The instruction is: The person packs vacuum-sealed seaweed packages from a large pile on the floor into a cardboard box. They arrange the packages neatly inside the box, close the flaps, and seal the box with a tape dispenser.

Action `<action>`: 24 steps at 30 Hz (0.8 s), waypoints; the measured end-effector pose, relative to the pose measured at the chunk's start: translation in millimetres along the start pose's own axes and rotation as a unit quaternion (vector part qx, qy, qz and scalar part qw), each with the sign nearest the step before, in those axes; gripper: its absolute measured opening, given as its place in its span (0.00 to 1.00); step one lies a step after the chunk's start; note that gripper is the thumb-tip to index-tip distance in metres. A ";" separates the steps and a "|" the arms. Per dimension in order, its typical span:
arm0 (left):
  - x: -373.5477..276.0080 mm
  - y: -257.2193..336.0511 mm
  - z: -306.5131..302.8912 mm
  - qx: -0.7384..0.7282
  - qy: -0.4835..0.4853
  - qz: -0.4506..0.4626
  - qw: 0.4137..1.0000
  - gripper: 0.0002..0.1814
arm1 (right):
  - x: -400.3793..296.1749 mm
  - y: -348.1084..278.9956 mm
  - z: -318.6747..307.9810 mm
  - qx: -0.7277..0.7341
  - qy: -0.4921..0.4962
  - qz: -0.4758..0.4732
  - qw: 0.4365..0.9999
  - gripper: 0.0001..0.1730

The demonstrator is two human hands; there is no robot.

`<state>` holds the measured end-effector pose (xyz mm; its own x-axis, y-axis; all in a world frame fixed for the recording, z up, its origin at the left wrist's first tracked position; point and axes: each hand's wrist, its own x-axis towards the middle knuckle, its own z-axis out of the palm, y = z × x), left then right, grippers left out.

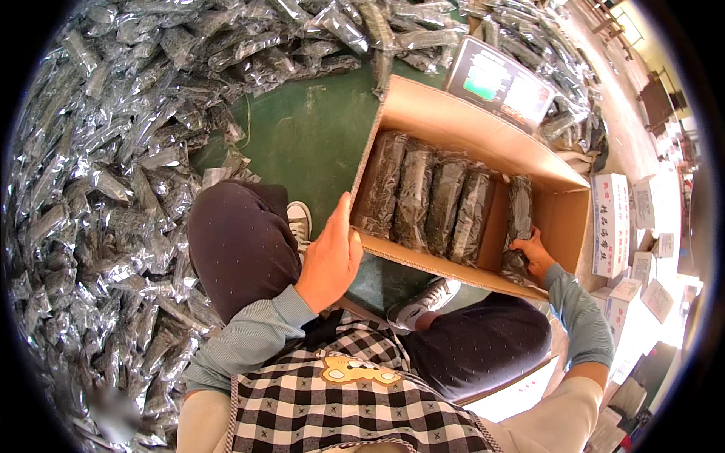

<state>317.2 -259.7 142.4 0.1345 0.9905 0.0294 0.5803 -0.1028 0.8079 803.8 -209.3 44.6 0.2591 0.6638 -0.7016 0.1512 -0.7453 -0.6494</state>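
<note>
An open cardboard box (430, 249) stands tilted in front of me. In its left part several clear plastic packets of dark, dried strands (416, 192) lie side by side. My right hand (533, 255) reaches inside at the right and grips the lower part of another such packet (520, 206), with a gap between it and the others. My left hand (334, 257) rests against the box's near left corner, fingers extended along its outer wall.
Loose packets (113, 198) are heaped at the left and along the far side. A flat panel with a lit screen (498, 82) stands behind the box. Printed cartons (610, 223) are at the right. Green floor (306, 130) shows between heap and box.
</note>
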 end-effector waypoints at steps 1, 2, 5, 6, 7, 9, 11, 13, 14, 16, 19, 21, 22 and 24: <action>-0.7 0.6 -1.3 0.000 0.007 -0.006 1.000 0.32 | 12.1 3.6 11.5 0.003 -0.004 0.008 1.000 0.57; 1.0 2.0 -1.4 -0.017 0.011 -0.032 0.999 0.33 | 23.6 9.6 28.6 -0.004 -0.005 0.002 1.000 0.53; 0.4 -0.6 3.5 -0.003 0.024 -0.055 0.998 0.34 | 55.6 14.5 56.0 -0.038 -0.136 0.060 0.988 0.50; -3.5 -2.9 3.9 0.000 0.022 -0.060 0.998 0.35 | 59.0 4.4 65.8 -0.085 -0.171 0.059 0.980 0.43; -8.1 -6.2 4.0 0.003 0.026 -0.067 0.997 0.35 | 57.8 -9.5 69.8 -0.156 -0.175 0.026 0.972 0.37; -27.0 3.7 -9.6 0.011 0.036 -0.019 0.999 0.36 | 55.5 -21.7 72.1 -0.369 -0.072 -0.141 0.916 0.24; -46.4 15.7 -40.8 -0.014 0.051 0.073 0.996 0.34 | 40.9 -43.9 84.1 -0.485 0.095 -0.311 0.812 0.13; -72.0 12.8 -71.6 -0.101 0.096 0.173 0.975 0.29 | -6.2 -92.3 108.8 -0.351 0.027 -0.255 0.900 0.08; -87.2 12.3 -93.3 -0.073 0.158 0.202 0.964 0.23 | -30.8 -121.0 125.9 -0.243 -0.033 -0.157 0.957 0.09; -112.5 -14.7 -122.1 -0.022 0.222 0.186 0.957 0.21 | -60.3 -139.7 158.5 -0.182 -0.025 -0.233 0.955 0.09; -143.3 -85.5 -160.3 0.036 0.270 0.029 0.962 0.17 | -136.9 -172.6 233.7 -0.121 -0.030 -0.304 0.945 0.11; -166.0 -173.7 -164.1 0.038 0.333 -0.099 0.937 0.14 | -190.5 -188.6 277.5 -0.113 -0.056 -0.334 0.934 0.13; -175.1 -213.9 -171.8 0.049 0.348 -0.165 0.922 0.13 | -211.8 -193.5 293.6 -0.107 -0.078 -0.335 0.933 0.14; -194.3 -311.5 -187.6 0.173 0.349 -0.238 0.890 0.15 | -246.5 -194.2 324.4 -0.098 -0.113 -0.361 0.920 0.14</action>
<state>-40.5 -403.0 -4.5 -0.6543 0.7324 0.1885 0.6672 0.4416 0.6000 401.1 -208.0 248.4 -0.1784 0.9699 -0.1656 0.3809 -0.0871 -0.9205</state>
